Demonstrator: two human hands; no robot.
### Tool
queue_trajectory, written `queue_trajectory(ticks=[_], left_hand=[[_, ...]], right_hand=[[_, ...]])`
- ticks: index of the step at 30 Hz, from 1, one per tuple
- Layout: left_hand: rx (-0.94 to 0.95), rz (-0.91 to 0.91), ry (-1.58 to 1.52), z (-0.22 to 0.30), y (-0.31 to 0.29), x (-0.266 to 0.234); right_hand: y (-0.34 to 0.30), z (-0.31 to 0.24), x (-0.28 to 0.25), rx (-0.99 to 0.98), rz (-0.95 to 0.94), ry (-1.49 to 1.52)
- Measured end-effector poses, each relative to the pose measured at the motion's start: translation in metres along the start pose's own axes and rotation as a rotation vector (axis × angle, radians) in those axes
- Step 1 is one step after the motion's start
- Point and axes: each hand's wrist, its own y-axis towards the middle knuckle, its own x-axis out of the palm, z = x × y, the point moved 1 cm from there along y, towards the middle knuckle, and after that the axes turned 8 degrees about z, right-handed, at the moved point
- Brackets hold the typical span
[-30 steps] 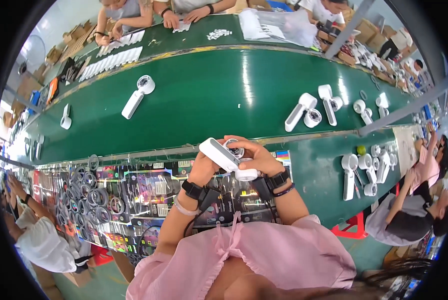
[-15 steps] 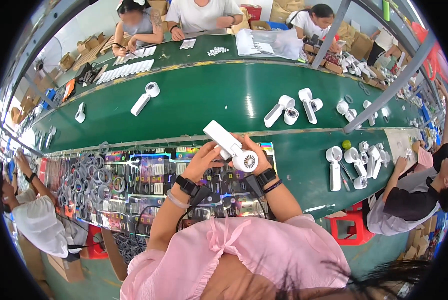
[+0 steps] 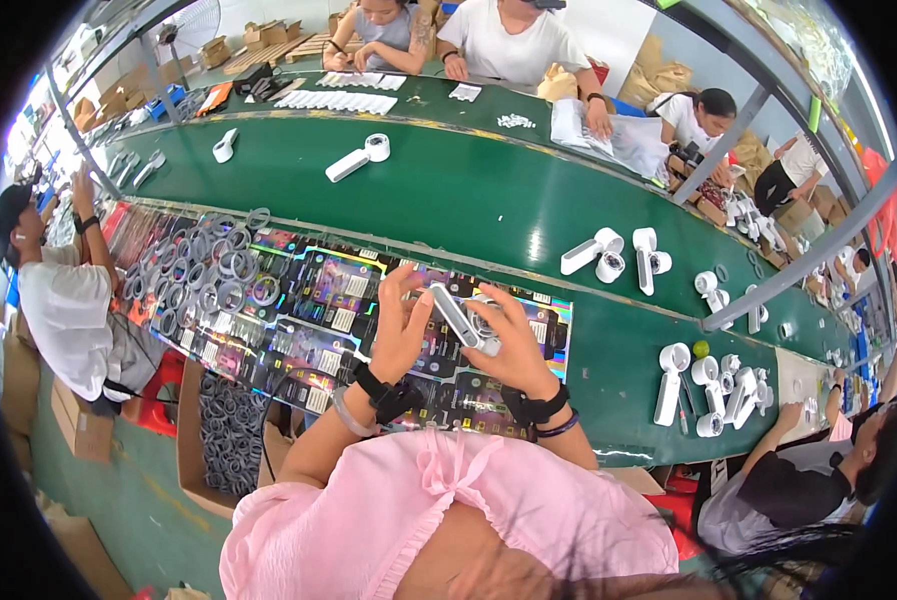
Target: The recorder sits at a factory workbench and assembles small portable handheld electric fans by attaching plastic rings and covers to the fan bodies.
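A white handheld fan [image 3: 454,318] is in front of me, above the packaging-covered part of the bench. My right hand [image 3: 520,345] grips it around its round head, the fingers curled over the grille side. On the fan's left, my left hand [image 3: 400,330] has its fingers stretched out and apart. Its thumb lies close beside the handle; whether it touches I cannot tell. To the right, several more white handheld fans [image 3: 671,385] lie on the green bench top, next to a small green round object [image 3: 700,348].
Grey rings [image 3: 203,270] are heaped at the left on dark printed sheets [image 3: 318,345]; more fill a cardboard box [image 3: 190,440] below. A green conveyor belt [image 3: 448,195] carries spaced-out fans [image 3: 358,160]. A metal post [image 3: 808,245] slants at right. Co-workers sit on both sides and opposite.
The fan has turned in my hands, and its grille no longer faces me. My left hand has opened out from it. The whole view has swung, shifting the scene.
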Motion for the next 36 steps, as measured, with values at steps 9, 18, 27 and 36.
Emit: queue_trajectory(ticks=[9,18,27,36], left_hand=[[0.146,-1.178,0.442,-0.023,0.034,-0.040],[-1.038,-1.551,0.030,-0.017,0.006,-0.044],[-0.702,-0.533,-0.257,0.029,-0.025,-0.003],[-0.197,-0.292,-0.112,0.015,-0.033,-0.004]], right_hand=[[-0.013,-0.027,0.010,-0.314,-0.205,0.021],[-0.015,-0.058,-0.013,-0.633,-0.300,-0.099],[-0.020,-0.026,-0.001,-0.438,0.122,-0.036],[-0.021,-0.028,0.023,-0.164,0.267,0.086]])
